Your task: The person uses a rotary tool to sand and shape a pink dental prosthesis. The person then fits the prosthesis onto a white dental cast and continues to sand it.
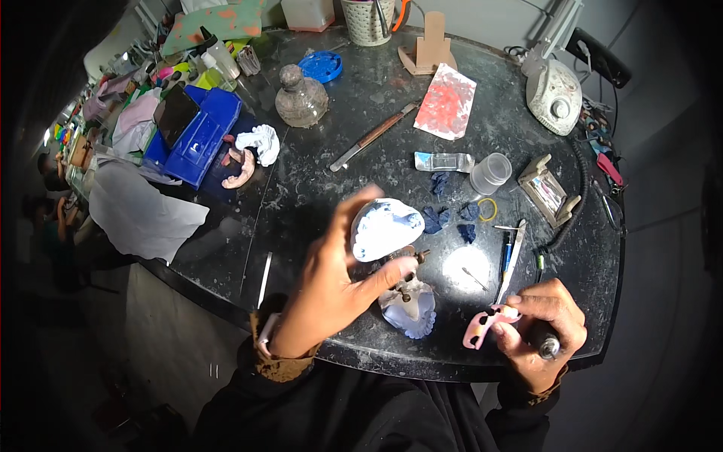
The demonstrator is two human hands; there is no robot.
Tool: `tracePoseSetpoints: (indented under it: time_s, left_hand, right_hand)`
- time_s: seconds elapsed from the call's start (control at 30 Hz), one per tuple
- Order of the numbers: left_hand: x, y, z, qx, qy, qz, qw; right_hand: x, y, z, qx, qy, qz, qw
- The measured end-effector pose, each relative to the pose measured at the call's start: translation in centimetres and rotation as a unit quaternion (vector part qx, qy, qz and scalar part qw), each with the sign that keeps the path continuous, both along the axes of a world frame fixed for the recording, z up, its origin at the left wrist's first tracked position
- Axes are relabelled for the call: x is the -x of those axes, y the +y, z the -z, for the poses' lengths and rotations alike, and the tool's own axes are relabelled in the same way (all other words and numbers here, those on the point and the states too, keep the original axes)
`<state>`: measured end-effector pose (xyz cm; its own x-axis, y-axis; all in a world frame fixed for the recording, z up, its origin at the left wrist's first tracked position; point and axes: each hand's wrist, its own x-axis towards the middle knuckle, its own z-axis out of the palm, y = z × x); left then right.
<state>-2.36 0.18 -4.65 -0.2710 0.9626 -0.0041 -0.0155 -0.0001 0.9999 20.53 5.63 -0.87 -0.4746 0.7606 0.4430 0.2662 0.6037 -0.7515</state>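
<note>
My left hand (pixel 327 290) curves round a white plaster dental cast (pixel 388 230), fingers behind it and thumb beneath its near edge. Close under the thumb lies a brass-coloured articulator (pixel 410 280), partly hidden, with a bluish-white dental cast (pixel 410 313) on its near side. Over the right front of the bench, my right hand (pixel 550 324) pinches a pink denture base (pixel 489 325) with dark gaps between thumb and forefinger. A dark, round-ended tool, probably a handpiece (pixel 549 346), is tucked in the same hand.
Dark blue scraps (pixel 437 218), a clear cup (pixel 490 174) and a metal knife (pixel 510 260) lie beyond my hands. Farther off are a wooden-handled spatula (pixel 373 139), a glass burner (pixel 300 96) and a white control box (pixel 555 94). A blue box (pixel 199 135) stands at left.
</note>
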Motion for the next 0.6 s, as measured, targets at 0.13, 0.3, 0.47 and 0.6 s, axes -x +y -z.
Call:
tracePoseSetpoints:
  time_s: [0.13, 0.3, 0.47, 0.6]
  left_hand:
    - [-1.5, -0.2, 0.5, -0.041, 0.148, 0.020, 0.988]
    - [-4.1, -0.7, 0.8, -0.038, 0.096, 0.112, 0.988]
    - [-4.2, -0.7, 1.0, -0.089, 0.105, 0.137, 0.981]
    - [-4.4, -0.6, 1.0, -0.100, 0.091, 0.149, 0.979]
  right_hand:
    - [1.5, -0.8, 0.4, -0.045, 0.021, 0.038, 0.998]
    - [3.3, -1.3, 0.9, -0.066, 0.034, 0.048, 0.996]
    - [3.1, -0.6, 1.2, -0.085, -0.002, 0.042, 0.995]
    - [2.8, -0.4, 1.3, -0.079, -0.013, 0.029, 0.996]
